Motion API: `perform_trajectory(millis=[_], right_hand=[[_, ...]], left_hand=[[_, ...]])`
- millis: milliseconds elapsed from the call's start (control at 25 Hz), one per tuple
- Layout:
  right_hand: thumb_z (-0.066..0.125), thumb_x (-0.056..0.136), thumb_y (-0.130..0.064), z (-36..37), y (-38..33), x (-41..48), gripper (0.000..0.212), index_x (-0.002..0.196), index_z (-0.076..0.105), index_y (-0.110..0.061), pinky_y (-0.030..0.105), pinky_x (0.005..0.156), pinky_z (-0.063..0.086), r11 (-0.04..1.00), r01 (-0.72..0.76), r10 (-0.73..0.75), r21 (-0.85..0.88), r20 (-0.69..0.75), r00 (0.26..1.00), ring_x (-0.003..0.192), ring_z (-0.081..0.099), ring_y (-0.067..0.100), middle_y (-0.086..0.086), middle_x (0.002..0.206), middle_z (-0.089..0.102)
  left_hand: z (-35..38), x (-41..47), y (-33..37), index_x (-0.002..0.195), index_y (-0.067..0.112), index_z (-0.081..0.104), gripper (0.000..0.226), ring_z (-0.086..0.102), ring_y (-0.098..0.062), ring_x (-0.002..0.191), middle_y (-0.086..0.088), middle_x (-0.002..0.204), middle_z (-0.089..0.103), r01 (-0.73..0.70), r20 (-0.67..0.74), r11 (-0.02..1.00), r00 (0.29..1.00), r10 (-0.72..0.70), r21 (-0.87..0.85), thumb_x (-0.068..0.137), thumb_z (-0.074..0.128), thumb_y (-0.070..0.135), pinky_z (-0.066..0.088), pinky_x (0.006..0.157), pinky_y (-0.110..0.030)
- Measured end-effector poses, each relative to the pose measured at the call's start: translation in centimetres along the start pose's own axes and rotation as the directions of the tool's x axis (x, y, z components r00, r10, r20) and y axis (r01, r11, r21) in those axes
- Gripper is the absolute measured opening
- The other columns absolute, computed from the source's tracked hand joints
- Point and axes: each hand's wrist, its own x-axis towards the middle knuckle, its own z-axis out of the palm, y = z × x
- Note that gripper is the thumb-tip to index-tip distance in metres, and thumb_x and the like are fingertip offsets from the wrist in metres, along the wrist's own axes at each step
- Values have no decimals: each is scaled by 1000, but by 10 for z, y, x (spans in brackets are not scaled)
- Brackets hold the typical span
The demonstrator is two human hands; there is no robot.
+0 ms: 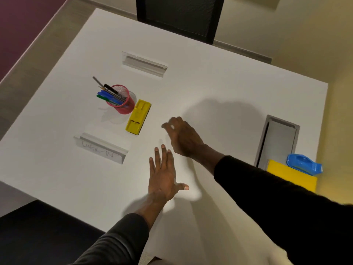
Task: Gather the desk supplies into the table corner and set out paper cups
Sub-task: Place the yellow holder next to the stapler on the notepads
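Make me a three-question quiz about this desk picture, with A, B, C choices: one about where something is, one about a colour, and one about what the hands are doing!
1. Where is the yellow eraser?
A. beside the pink pen cup
B. on the chair
C. under the blue stapler

2. What colour is the pad under the stapler?
A. green
B. yellow
C. white

3. What are the hands holding?
A. a pen
B. a cup
C. nothing

Answers: 1 A, the eraser lies right next to the cup. 2 B, the pad is yellow. 3 C, the left hand is spread flat and the right hand hovers open, both empty.
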Motion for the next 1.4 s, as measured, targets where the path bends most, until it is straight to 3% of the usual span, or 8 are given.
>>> perform_trajectory(millis=[320, 520, 680, 760, 840, 920, 1080, 1400], right_hand=[[1, 102, -16, 9, -40, 115, 69, 126, 64, -2, 49, 80, 54, 794, 520, -508, -314, 128, 852, 113, 62, 47, 27, 125, 64], [18, 94, -3, 21, -46, 124, 56, 130, 61, 1, 55, 88, 55, 739, 560, -503, -374, 245, 829, 119, 60, 48, 28, 127, 63], [43, 100, -4, 24, -41, 126, 25, 112, 65, -4, 47, 77, 54, 759, 520, -457, -391, 249, 854, 108, 59, 40, 21, 111, 64], [36, 97, -5, 24, -35, 126, 32, 104, 67, -7, 47, 80, 52, 762, 495, -432, -418, 241, 869, 103, 60, 39, 20, 108, 64], [27, 93, -7, 18, -26, 123, 43, 112, 65, -9, 51, 93, 48, 780, 453, -391, -432, 230, 891, 103, 60, 40, 22, 116, 61], [44, 94, -11, 15, -15, 116, 35, 125, 60, -11, 57, 101, 41, 806, 395, -340, -441, 201, 919, 103, 60, 41, 23, 125, 57], [71, 86, -29, 9, 7, 75, 58, 139, 52, -15, 54, 96, 43, 909, 252, -251, -333, 45, 967, 99, 59, 36, 17, 120, 56], [62, 95, -54, -20, 72, -96, 75, 156, 41, -17, 39, 77, 47, 973, -193, 176, -126, -134, 975, 103, 53, 27, 11, 122, 54]], left_hand=[[1, -4, 1, 162, 16, -23, 146, -46, -35, 149, -9, 162, -48, 10, -31, 995, 999, -13, -103, 71, 69, 84, -10, 128, -62], [4, 1, 4, 162, 13, -24, 148, -44, -40, 149, -13, 163, -46, 45, 0, 998, 999, -46, -50, 70, 72, 82, -7, 128, -62], [6, 1, 4, 161, 13, -24, 148, -44, -41, 149, -13, 161, -48, 46, 3, 999, 999, -46, -28, 71, 70, 83, -10, 127, -63], [7, 1, 2, 161, 12, -25, 148, -43, -43, 149, -14, 161, -48, 46, 1, 999, 999, -46, -10, 71, 69, 83, -10, 126, -65], [6, 1, 2, 160, 12, -26, 147, -43, -42, 148, -15, 162, -46, 38, 5, 999, 999, -38, -13, 73, 69, 83, -10, 126, -66], [5, 2, 2, 160, 13, -27, 147, -43, -41, 149, -14, 164, -44, 34, 15, 999, 999, -33, -34, 73, 70, 81, -10, 126, -66], [8, 2, -1, 160, 15, -27, 149, -40, -38, 152, -11, 165, -42, 22, -22, 996, 999, -24, -86, 72, 71, 82, -2, 127, -67], [-3, -1, 12, 162, 4, -17, 156, -34, -47, 152, -19, 165, -39, 31, -7, 999, 999, -31, -42, 64, 75, 84, 3, 127, -69]])
